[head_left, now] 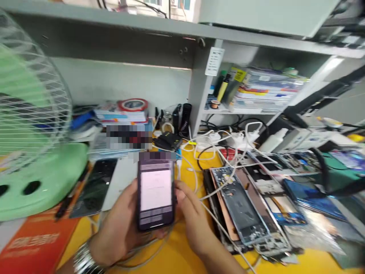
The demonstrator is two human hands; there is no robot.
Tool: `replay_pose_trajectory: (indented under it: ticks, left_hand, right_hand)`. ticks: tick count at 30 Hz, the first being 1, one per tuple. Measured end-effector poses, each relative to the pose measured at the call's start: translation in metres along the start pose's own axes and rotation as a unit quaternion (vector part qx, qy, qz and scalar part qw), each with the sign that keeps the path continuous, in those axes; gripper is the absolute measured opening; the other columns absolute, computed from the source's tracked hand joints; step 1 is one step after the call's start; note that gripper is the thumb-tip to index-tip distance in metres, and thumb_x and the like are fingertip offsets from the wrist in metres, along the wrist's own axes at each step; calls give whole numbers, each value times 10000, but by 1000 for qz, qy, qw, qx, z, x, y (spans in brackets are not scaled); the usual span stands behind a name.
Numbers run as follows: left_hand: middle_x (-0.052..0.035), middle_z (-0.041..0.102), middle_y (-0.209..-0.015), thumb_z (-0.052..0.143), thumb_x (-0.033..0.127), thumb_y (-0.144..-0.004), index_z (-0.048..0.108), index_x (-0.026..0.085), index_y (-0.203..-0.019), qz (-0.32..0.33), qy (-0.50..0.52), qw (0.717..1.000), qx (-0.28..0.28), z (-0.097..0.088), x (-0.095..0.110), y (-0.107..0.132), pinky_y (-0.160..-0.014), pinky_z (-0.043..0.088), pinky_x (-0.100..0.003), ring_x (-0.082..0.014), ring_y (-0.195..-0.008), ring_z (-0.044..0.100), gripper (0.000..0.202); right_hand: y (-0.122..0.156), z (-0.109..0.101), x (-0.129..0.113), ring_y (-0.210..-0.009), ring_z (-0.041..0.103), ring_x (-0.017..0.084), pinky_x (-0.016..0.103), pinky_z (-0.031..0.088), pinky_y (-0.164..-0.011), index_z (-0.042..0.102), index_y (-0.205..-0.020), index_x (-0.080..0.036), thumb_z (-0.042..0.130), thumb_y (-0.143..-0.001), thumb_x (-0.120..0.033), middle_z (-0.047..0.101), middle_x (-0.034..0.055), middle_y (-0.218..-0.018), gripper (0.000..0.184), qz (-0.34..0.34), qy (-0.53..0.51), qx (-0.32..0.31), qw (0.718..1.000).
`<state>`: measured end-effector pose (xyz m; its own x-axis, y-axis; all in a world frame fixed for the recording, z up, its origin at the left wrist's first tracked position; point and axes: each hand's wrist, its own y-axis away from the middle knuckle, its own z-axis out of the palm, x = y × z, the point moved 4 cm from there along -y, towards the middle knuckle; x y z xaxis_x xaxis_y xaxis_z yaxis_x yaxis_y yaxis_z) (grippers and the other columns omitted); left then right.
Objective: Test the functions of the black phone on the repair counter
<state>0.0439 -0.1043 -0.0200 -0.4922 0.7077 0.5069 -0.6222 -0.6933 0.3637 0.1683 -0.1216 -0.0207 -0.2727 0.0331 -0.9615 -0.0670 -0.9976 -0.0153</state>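
Observation:
A smartphone (156, 190) with a dark edge and a lit, mostly white screen is held upright above the yellow desk. My left hand (121, 219) wraps round its left side and back, with a metal watch at the wrist. On the other side, my right hand (191, 213) grips the right edge with curled fingers; some fingertips are hidden behind the phone. The text on the screen is too blurred to read. White cables (196, 179) run over the desk just beyond the right hand. Left of the phone lies a dark phone panel (97, 182).
A green fan (42, 179) stands at the left, above a red booklet (37, 239). To the right are disassembled phone frames (242, 205) and a blue phone panel (313, 198). Chargers (239, 139) crowd the back below a grey shelf (171, 28). A tape roll (133, 104) tops stacked boxes.

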Motion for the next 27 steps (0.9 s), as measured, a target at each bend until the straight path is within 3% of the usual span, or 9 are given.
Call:
replay_pose_trajectory:
  ticks: [3, 10, 14, 18, 23, 27]
  left_hand:
    - [-135, 703, -992, 377, 549, -924, 617, 146, -1220, -14, -28, 999, 31, -5, 9, 1, -465, 546, -354, -307, -799, 665, 555]
    - [-198, 691, -1057, 341, 626, -894, 632, 104, -1205, -42, 33, 998, -24, -5, -3, -4, -509, 573, -412, -322, -799, 681, 673]
    - [-199, 681, -1078, 304, 641, -892, 642, 97, -1180, -33, 42, 997, -64, -7, -3, -1, -520, 575, -391, -318, -837, 679, 702]
    - [-201, 674, -1088, 291, 665, -881, 640, 89, -1182, -39, 23, 997, -65, -8, -1, 0, -491, 563, -348, -305, -827, 678, 738]
    - [-201, 677, -1067, 279, 678, -875, 634, 91, -1192, -44, 14, 997, -62, -8, -1, 0, -474, 562, -349, -293, -788, 677, 756]
    - [-181, 672, -1082, 278, 687, -873, 632, 116, -1199, -49, 14, 996, -67, -10, -1, 0, -473, 562, -349, -290, -799, 670, 746]
  right_hand:
    - [-3, 2, 8, -864, 562, 153, 235, 462, -744, 621, -1137, -234, 582, -876, -451, 626, 16, -949, 341, 28, 6, -23, 999]
    - [-1, 7, 7, -699, 488, 137, 222, 432, -607, 610, -1053, -206, 535, -895, -376, 553, 6, -813, 244, 28, 81, -65, 994]
    - [2, 9, 5, -712, 496, 149, 227, 438, -597, 602, -1050, -215, 512, -909, -389, 534, 9, -821, 241, 10, 131, -76, 988]
    - [2, 7, 8, -728, 496, 162, 249, 446, -631, 577, -1044, -207, 500, -912, -417, 537, 18, -839, 260, 8, 170, -78, 982]
    - [0, 4, 9, -715, 500, 170, 261, 437, -639, 538, -874, -209, 491, -910, -440, 497, 3, -768, 239, 2, 205, -79, 976]
    - [0, 4, 9, -765, 520, 182, 267, 433, -660, 559, -981, -206, 482, -914, -446, 559, 29, -862, 261, 4, 213, -83, 973]
